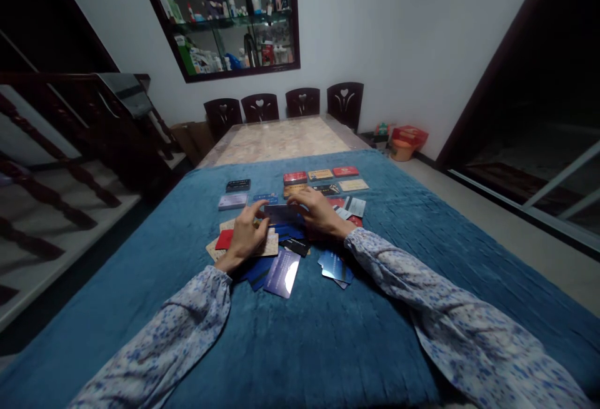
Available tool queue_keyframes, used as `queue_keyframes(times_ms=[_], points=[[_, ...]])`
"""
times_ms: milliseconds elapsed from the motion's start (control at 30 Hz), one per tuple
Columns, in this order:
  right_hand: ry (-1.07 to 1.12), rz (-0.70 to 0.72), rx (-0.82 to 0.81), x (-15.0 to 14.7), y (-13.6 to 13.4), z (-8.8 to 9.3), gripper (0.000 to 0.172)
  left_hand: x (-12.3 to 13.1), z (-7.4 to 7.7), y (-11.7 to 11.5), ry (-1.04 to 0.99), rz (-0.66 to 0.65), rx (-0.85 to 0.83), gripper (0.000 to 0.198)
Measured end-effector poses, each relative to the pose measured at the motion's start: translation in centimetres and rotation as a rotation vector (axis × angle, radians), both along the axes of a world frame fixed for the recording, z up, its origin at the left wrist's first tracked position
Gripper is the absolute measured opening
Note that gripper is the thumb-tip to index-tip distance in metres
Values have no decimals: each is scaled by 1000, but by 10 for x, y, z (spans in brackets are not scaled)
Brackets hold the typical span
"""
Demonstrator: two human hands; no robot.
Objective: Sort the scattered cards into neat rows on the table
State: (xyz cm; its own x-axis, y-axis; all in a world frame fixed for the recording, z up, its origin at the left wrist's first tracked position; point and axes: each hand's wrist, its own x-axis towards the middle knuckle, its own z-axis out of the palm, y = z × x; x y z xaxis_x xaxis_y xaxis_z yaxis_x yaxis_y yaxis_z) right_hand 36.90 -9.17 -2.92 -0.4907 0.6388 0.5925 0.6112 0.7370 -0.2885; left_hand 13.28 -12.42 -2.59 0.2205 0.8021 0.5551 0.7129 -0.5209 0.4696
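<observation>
Head view, left hand: the left hand (246, 234) is curled, with its fingertips pinched on the left end of a dark card (280, 212).
Head view, right hand: the right hand (321, 212) lies palm down, its fingers closed on the right end of the same card.
Dark card: it is held roughly level between both hands, just above the loose pile of cards (262, 247) near the middle of the surface.
Pile: red, tan, black and blue cards overlap one another under the hands; a purple card (282, 273) sticks out at the near edge, and a small fan of blue cards (335, 267) lies just right of it.
Laid-out cards: beyond the hands lie a black card (238, 185) and a grey card (233, 201) on the left, and a red card (295, 177), a tan card (320, 174), another red card (345, 171) and a cream card (353, 185) on the right.
Surface: a blue cloth (328, 334) covers the near part; the far part (281, 140) is bare stone pattern.
Sleeves: both arms wear pale floral sleeves.
Room: four dark chairs (302, 101) stand at the far end, under a glass cabinet (229, 18).
</observation>
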Motion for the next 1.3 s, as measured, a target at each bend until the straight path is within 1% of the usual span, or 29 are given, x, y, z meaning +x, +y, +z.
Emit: queue_keyframes(times_ms=[233, 400, 533, 667, 867, 1033, 1167, 1300], points=[[-139, -94, 31, -3, -8, 2, 24, 1, -8, 0, 117, 5, 4, 39], [-230, -129, 30, -5, -17, 4, 36, 0, -8, 1, 182, -4, -1, 42], [-275, -142, -20, -5, -21, 5, 47, -1, -10, 4, 212, 1, -12, 45], [-296, -143, -68, -5, -21, 6, 51, -1, -12, 6, 225, -5, -25, 47], [-297, -134, -102, -4, -19, 7, 54, -2, -10, 9, 219, -35, -41, 48], [-308, -143, -92, -3, -15, 5, 54, -4, -7, 12, 184, -88, -43, 53], [-320, -152, -67, -2, -11, 1, 57, -5, -2, 12, 197, -116, -86, 57], [-344, -128, -67, 0, -9, 1, 61, -7, 1, 12, 242, -120, -114, 49]])
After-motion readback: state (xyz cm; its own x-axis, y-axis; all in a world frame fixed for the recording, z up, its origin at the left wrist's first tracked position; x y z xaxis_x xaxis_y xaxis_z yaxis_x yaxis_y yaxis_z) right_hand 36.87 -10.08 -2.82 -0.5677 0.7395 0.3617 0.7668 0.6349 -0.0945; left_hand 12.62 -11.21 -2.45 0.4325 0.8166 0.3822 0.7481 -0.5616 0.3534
